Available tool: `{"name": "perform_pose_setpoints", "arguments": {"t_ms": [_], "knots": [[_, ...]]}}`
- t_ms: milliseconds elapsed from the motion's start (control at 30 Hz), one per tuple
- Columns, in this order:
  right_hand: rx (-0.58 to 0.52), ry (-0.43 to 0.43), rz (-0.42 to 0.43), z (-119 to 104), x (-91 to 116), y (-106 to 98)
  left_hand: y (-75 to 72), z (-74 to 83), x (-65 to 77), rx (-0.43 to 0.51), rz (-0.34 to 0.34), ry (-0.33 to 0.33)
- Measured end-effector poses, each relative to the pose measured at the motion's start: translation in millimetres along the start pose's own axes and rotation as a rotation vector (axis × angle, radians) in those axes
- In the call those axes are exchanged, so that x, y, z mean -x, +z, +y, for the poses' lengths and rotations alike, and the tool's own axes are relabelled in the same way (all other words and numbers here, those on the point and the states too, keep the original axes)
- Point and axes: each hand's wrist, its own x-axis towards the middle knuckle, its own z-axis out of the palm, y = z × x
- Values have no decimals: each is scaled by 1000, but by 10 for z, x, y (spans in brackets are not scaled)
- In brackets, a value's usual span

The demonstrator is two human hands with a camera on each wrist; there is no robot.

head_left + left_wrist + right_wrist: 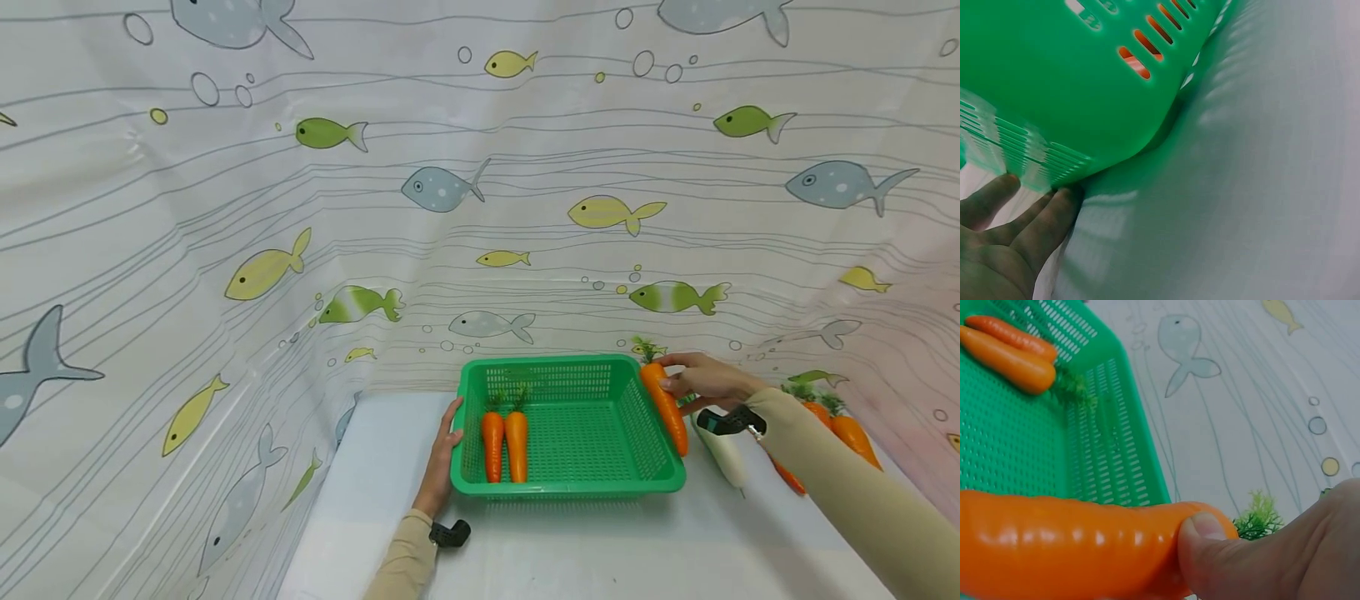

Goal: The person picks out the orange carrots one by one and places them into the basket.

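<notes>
A green plastic basket [566,489] with slotted walls stands on the table. Inside, at its left end, lie an orange carrot [492,446] and a second carrot [517,447], side by side with leafy tops to the back. My left hand [437,468] is at the basket's left side; in the left wrist view its extended fingers [1047,228] touch the outer wall. At the right rim my right hand [705,377] holds another carrot [665,408] near its leafy end, tip slanting down toward the front. The right wrist view shows the thumb [1200,540] pressed on this carrot.
Right of the basket lies a long white radish [722,454], partly under the right wrist. Farther right are several more carrots [855,437], partly hidden by the right forearm. A white sheet printed with fish [600,212] hangs behind and around the white table [360,483].
</notes>
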Motion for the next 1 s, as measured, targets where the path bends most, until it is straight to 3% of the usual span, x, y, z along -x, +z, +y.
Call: {"name": "perform_pose_setpoints", "arguments": {"t_ms": [600, 1000], "knots": [[-94, -41, -80, -80, -399, 454, 0, -22, -9, -16, 4, 10], [-136, -33, -87, -39, -633, 708, -6, -24, 0, -1, -10, 2]]}}
